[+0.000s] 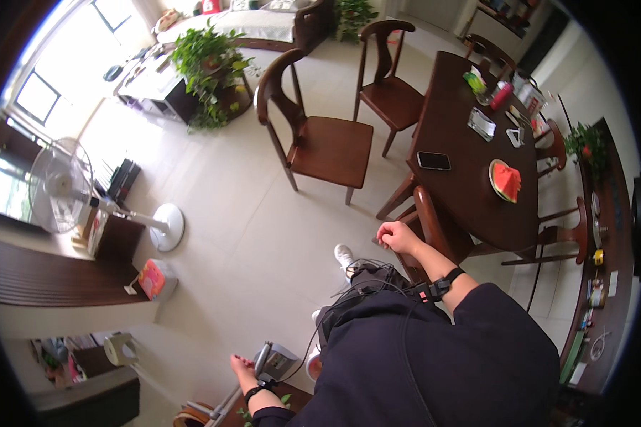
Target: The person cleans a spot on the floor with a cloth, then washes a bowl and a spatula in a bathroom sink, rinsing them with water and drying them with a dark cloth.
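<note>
My right hand [399, 236] hangs in front of me with its fingers curled; I see nothing in it. Close beside it is the curved backrest of a dark wooden chair [432, 216] at the table. On my left, my left hand [242, 366] is partly curled next to a grey appliance [279, 362] with a long grey pole. From this angle I cannot tell whether the hand touches or grips it. Both forearms wear black straps, and the right one carries a small device [432, 291] with cables running over my dark shirt.
A dark wooden table [454, 139] holds a phone [434, 160], a plate of watermelon [507, 181] and a pink bottle [501, 96]. Wooden chairs [331, 149] stand around it. A pedestal fan [166, 227], a potted plant [211, 74] and a side counter [598, 213] surround the tiled floor.
</note>
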The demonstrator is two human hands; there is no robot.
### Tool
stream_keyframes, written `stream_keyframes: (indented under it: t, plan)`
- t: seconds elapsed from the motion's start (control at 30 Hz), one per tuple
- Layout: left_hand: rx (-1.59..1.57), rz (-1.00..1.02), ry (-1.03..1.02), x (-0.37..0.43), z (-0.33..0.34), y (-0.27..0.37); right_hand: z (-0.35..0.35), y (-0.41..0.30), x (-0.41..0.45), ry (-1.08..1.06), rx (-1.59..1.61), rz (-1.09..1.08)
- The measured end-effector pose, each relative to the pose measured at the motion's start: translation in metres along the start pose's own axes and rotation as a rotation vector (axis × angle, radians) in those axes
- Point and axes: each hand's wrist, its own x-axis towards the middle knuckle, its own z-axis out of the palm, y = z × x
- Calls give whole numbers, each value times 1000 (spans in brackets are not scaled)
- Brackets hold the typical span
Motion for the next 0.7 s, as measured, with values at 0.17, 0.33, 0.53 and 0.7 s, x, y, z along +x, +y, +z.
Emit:
stream_keyframes:
  t: [0.17, 0.33, 0.53, 0.7]
  plan:
    - [164, 140, -78, -27, 94, 22, -54, -3, -11, 136, 66, 8]
    - [500, 128, -184, -56, 127, -47, -121, 16, 38, 258, 143, -49]
    - [445, -97, 48, -143, 72, -123, -166, 65, 122, 253, -132, -169]
    - [27, -227, 309, -217, 4, -178, -135, 84, 166, 80, -340, 19]
